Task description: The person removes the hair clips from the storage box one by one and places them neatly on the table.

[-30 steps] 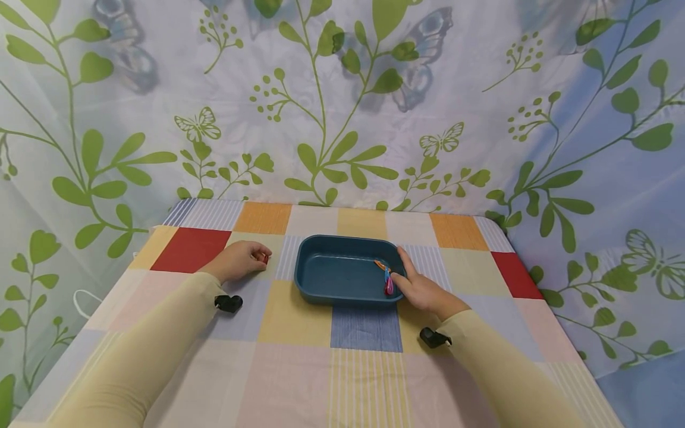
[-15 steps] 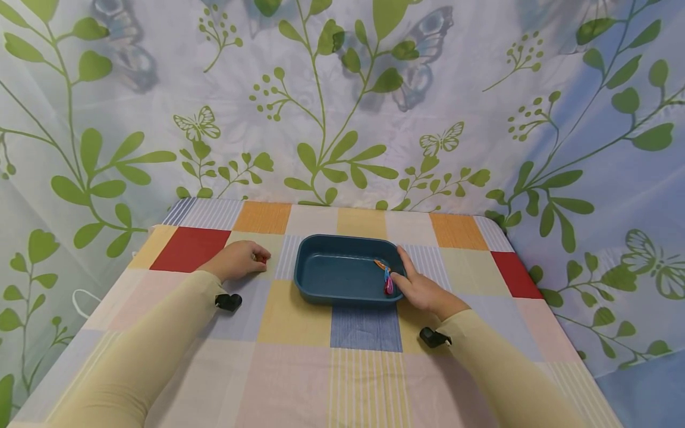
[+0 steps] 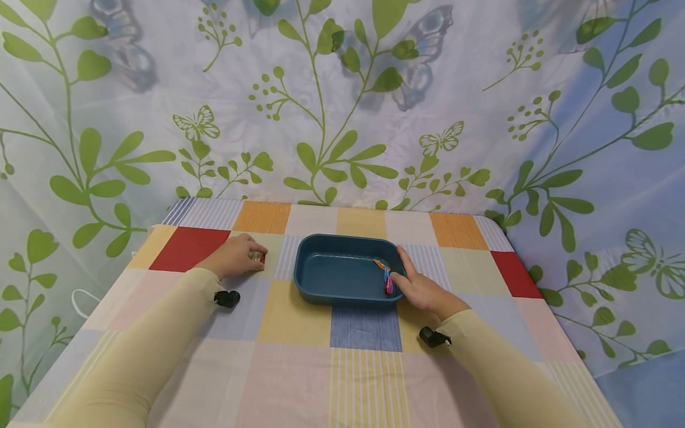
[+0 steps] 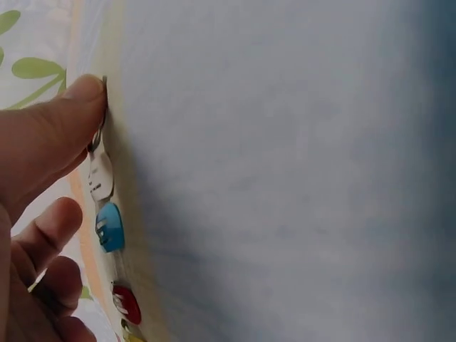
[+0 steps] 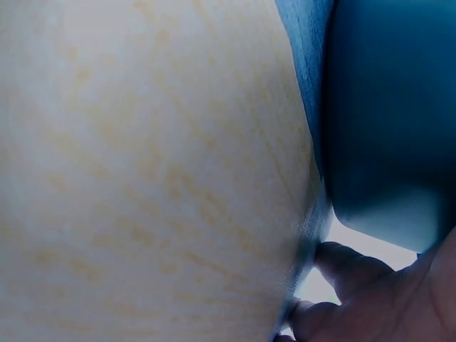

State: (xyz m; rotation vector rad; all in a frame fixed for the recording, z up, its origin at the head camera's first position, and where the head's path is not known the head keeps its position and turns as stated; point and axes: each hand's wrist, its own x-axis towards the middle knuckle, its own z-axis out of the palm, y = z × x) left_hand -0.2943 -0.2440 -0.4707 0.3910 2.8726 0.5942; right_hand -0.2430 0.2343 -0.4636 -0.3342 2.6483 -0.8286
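Observation:
My left hand (image 3: 235, 255) is low over the table, left of a dark teal-blue tray (image 3: 346, 300). In the left wrist view its thumb pinches a thin dark metal end, from which a bracelet-like chain of coloured pieces (image 4: 110, 228) runs down in white, blue, red and yellow. Much of that chain is hidden by the hand in the head view. My right hand (image 3: 423, 291) grips the tray's right end, thumb over the rim and fingers along the outer wall. Inside the tray, near that thumb, lies a small bundle of orange, blue, pink and red loops (image 3: 387, 278).
A patchwork cloth (image 3: 289, 380) covers the table. Behind it hangs a leaf-and-butterfly curtain (image 3: 342, 119), which also closes in both sides. A white cable (image 3: 80, 303) loops at the left table edge. Each wrist carries a small black camera (image 3: 227, 299).
My left hand has drifted slightly left, its fingers lifting a little, and the red piece between them has turned. The right hand and the tray have stayed put.

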